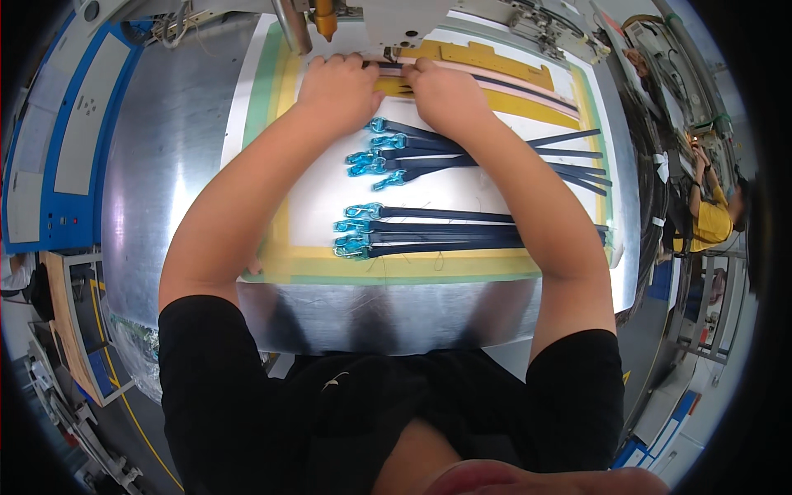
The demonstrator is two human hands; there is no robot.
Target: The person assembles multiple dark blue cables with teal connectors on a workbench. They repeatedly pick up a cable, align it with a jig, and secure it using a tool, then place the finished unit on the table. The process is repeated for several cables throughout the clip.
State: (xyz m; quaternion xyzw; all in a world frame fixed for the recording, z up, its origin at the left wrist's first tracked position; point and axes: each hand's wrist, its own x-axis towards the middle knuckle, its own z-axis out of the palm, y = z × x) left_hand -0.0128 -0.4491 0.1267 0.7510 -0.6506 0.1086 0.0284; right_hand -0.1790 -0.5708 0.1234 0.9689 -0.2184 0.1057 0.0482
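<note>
A dark navy strap [516,85] lies along a yellow template [528,106] with a pale pink strip, beneath the sewing machine head [404,25]. My left hand [342,89] is closed at the strap's left end, its fingers bent over the template's edge. Close beside it, my right hand [445,92] pinches the strap just right of the needle area. Part of the strap is hidden under my fingers. Nearer me lie two groups of navy straps with blue plastic-wrapped clips: a fanned upper bunch [425,153] and a straighter lower bunch [445,227]. My right forearm passes over both.
A white sheet edged with green and yellow tape [330,268] covers part of the shiny metal table [165,148]. A brass-coloured nozzle [327,23] hangs above my left hand. Blue cabinet [78,124] at left; a person in yellow [714,219] sits at far right.
</note>
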